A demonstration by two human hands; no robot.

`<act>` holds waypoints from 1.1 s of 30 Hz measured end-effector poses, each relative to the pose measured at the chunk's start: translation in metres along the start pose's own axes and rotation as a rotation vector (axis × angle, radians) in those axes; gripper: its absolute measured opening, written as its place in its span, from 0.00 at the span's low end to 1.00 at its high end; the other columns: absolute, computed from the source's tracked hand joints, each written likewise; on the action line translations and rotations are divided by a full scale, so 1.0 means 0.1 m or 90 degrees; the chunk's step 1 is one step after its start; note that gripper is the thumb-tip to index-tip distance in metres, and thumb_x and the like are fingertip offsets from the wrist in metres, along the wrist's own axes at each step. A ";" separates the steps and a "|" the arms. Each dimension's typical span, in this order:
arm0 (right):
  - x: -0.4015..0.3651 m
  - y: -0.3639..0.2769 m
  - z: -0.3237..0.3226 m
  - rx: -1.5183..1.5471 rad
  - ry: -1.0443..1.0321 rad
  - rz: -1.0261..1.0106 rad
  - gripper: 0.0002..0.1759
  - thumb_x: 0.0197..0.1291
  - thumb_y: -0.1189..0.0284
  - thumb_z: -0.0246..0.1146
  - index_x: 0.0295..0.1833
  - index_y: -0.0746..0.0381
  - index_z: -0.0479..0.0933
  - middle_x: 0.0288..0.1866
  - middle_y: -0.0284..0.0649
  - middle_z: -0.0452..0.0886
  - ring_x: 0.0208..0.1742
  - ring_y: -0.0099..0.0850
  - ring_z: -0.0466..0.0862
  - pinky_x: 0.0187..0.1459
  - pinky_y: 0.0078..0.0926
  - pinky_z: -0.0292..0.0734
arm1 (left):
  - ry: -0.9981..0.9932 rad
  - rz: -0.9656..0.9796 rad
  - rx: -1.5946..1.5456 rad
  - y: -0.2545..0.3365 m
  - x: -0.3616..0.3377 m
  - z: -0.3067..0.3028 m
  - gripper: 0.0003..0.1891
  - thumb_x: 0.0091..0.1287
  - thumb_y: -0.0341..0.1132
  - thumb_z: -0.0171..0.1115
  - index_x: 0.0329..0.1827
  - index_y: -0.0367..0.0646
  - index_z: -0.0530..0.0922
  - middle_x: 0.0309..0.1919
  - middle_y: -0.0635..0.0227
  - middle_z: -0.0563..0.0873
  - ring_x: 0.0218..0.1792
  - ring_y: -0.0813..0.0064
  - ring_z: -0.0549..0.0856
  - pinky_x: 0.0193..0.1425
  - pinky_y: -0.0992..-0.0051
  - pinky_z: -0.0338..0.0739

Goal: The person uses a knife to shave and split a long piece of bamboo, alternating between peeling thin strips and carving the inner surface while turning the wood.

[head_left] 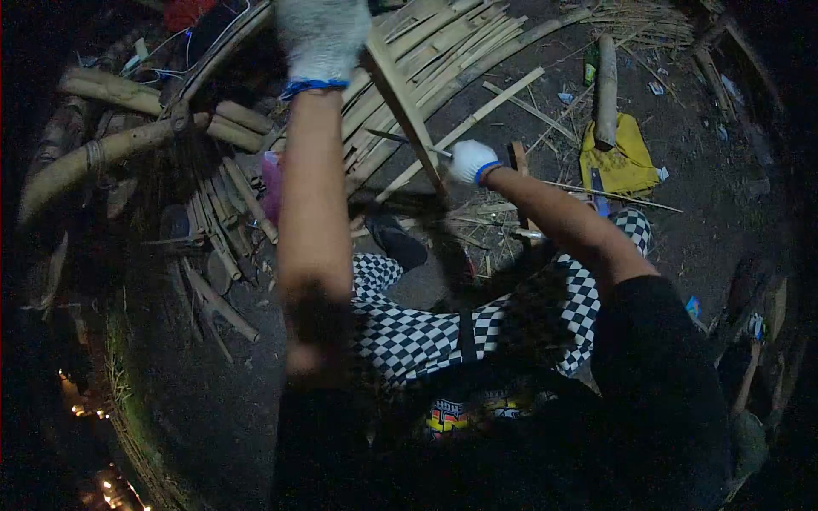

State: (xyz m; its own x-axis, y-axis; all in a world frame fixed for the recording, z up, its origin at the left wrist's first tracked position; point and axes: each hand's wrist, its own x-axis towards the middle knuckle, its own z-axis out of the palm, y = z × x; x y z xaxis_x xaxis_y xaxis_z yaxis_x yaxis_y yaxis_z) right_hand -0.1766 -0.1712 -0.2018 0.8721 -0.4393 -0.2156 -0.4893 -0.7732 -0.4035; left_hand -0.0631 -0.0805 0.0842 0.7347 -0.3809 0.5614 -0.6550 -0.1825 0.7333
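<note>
My left hand (324,41), in a white knit glove with a blue cuff, is raised at the top edge of the view. It grips the upper end of a split bamboo piece (400,111), though its fingers are partly cut off and blurred. The piece slants down to the ground between my legs. In my right hand (471,162), also gloved, is a knife (390,136) whose blade points left and crosses the bamboo at about its lower half.
Long bamboo strips (460,47) lie piled ahead. Thick bamboo poles (111,89) and shorter pieces (217,298) are at left. On the right, a short log (606,94) rests against a yellow sack (626,157). Another person's arm (748,379) shows at far right.
</note>
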 end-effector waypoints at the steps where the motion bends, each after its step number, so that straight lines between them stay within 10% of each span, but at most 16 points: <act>1: 0.05 -0.04 0.10 0.010 -0.037 -0.034 0.21 0.51 0.58 0.56 0.41 0.63 0.82 0.39 0.52 0.83 0.42 0.48 0.84 0.44 0.43 0.78 | 0.015 0.012 -0.010 0.02 0.00 -0.10 0.14 0.69 0.34 0.49 0.27 0.39 0.77 0.20 0.62 0.81 0.22 0.75 0.82 0.22 0.72 0.74; 6: -0.10 -0.30 -0.07 0.101 -0.017 -0.025 0.31 0.61 0.49 0.51 0.34 0.69 0.81 0.34 0.62 0.80 0.40 0.56 0.81 0.42 0.46 0.76 | -0.002 0.211 -0.172 -0.56 0.19 -0.41 0.24 0.66 0.50 0.57 0.26 0.31 0.76 0.23 0.64 0.81 0.24 0.77 0.81 0.26 0.76 0.74; 8: -0.09 -0.29 -0.04 0.074 -0.031 -0.036 0.33 0.62 0.48 0.48 0.33 0.70 0.81 0.33 0.61 0.80 0.39 0.56 0.81 0.42 0.47 0.76 | -0.051 0.290 -0.231 -0.72 0.24 -0.55 0.09 0.63 0.33 0.56 0.41 0.39 0.78 0.39 0.61 0.83 0.36 0.72 0.84 0.39 0.74 0.79; 10: -0.15 -0.28 0.08 0.131 -0.021 -0.055 0.31 0.63 0.49 0.49 0.35 0.69 0.81 0.34 0.60 0.80 0.39 0.57 0.81 0.44 0.48 0.75 | -0.076 0.310 -0.253 -0.74 0.09 -0.66 0.13 0.61 0.25 0.55 0.49 0.43 0.79 0.46 0.59 0.84 0.42 0.70 0.86 0.46 0.72 0.82; 12: -0.14 -0.29 0.22 0.128 -0.048 -0.039 0.28 0.62 0.53 0.50 0.36 0.70 0.80 0.39 0.62 0.80 0.42 0.55 0.81 0.46 0.48 0.76 | 0.107 0.533 0.406 -0.48 -0.06 -0.77 0.14 0.60 0.25 0.57 0.49 0.43 0.79 0.46 0.65 0.84 0.44 0.71 0.85 0.43 0.72 0.82; 14: -0.01 -0.23 0.46 0.161 0.018 -0.080 0.28 0.62 0.53 0.51 0.36 0.71 0.80 0.37 0.62 0.80 0.42 0.55 0.82 0.45 0.47 0.77 | 0.122 0.540 0.575 -0.53 -0.14 -0.87 0.12 0.61 0.28 0.60 0.48 0.39 0.79 0.44 0.63 0.84 0.40 0.74 0.85 0.37 0.72 0.80; 17: -0.01 -0.35 0.38 0.170 -0.020 -0.073 0.27 0.62 0.55 0.51 0.38 0.71 0.79 0.37 0.62 0.80 0.42 0.55 0.81 0.46 0.47 0.77 | 0.029 -0.190 -0.438 -1.16 -0.36 -1.01 0.14 0.62 0.37 0.64 0.44 0.35 0.77 0.42 0.64 0.84 0.33 0.77 0.82 0.32 0.70 0.75; 19: 0.03 -0.42 0.40 0.194 -0.019 -0.057 0.26 0.62 0.56 0.49 0.39 0.71 0.79 0.37 0.62 0.80 0.42 0.55 0.81 0.46 0.47 0.76 | -0.182 -0.345 -0.063 -1.29 -0.49 -0.90 0.19 0.60 0.45 0.67 0.40 0.35 0.78 0.38 0.64 0.84 0.31 0.77 0.81 0.30 0.71 0.75; 20: 0.04 -0.45 0.43 0.193 -0.016 -0.055 0.26 0.62 0.56 0.49 0.39 0.71 0.79 0.37 0.62 0.80 0.42 0.55 0.81 0.46 0.47 0.76 | -0.294 -0.316 0.497 -1.31 -0.72 -0.67 0.22 0.58 0.49 0.69 0.37 0.35 0.79 0.34 0.62 0.84 0.32 0.77 0.82 0.28 0.73 0.76; 23: 0.11 -0.54 0.47 0.217 -0.066 -0.058 0.23 0.61 0.58 0.51 0.39 0.69 0.80 0.40 0.62 0.79 0.45 0.56 0.80 0.48 0.47 0.74 | -0.040 -0.206 -0.201 -1.76 -1.29 -0.08 0.23 0.57 0.41 0.70 0.47 0.31 0.77 0.39 0.60 0.84 0.37 0.75 0.82 0.40 0.72 0.77; 33: 0.42 -0.76 1.01 0.276 0.023 -0.068 0.18 0.59 0.64 0.53 0.37 0.68 0.79 0.31 0.58 0.80 0.35 0.52 0.82 0.39 0.44 0.78 | 0.156 -0.226 -0.206 -2.40 -1.09 0.29 0.17 0.62 0.37 0.64 0.44 0.29 0.77 0.39 0.61 0.83 0.39 0.71 0.82 0.43 0.68 0.75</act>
State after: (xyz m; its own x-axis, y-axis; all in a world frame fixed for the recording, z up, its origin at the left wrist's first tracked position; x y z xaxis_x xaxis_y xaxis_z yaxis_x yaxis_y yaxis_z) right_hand -0.1019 -0.0843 -0.2701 0.9130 -0.3884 -0.1244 -0.3397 -0.5552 -0.7592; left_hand 0.0089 -0.0215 -0.1635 0.9463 -0.1162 0.3015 -0.2986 0.0425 0.9534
